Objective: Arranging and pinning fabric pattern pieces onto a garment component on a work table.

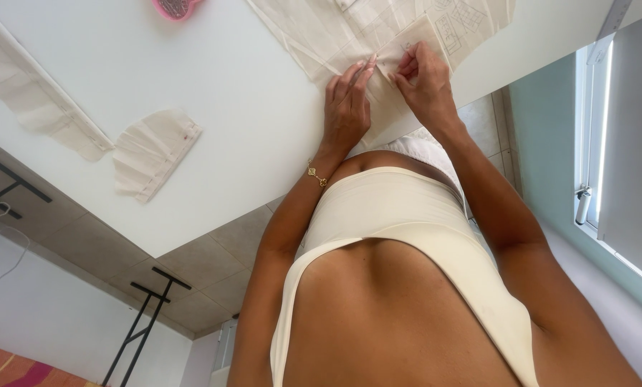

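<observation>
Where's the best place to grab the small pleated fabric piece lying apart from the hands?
Probably pinch the pleated fabric piece by its straight banded edge, at the side toward the hands. It lies flat and alone on the white table, the band looks firmest, and the fanned pleats would likely splay.

Cream fabric (pixel 378 43) lies flat on the white table (pixel 213 93), near its edge, partly running out of the top of the view. A paper pattern (pixel 443 29) with printed line diagrams rests on top of it. A narrow strip of the fabric runs diagonally toward the table edge. The left hand (pixel 346 107) presses on the fabric, fingertips at a fold; the right hand (pixel 425 82) pinches the pattern corner just beside it. Whether a pin is held cannot be told.
</observation>
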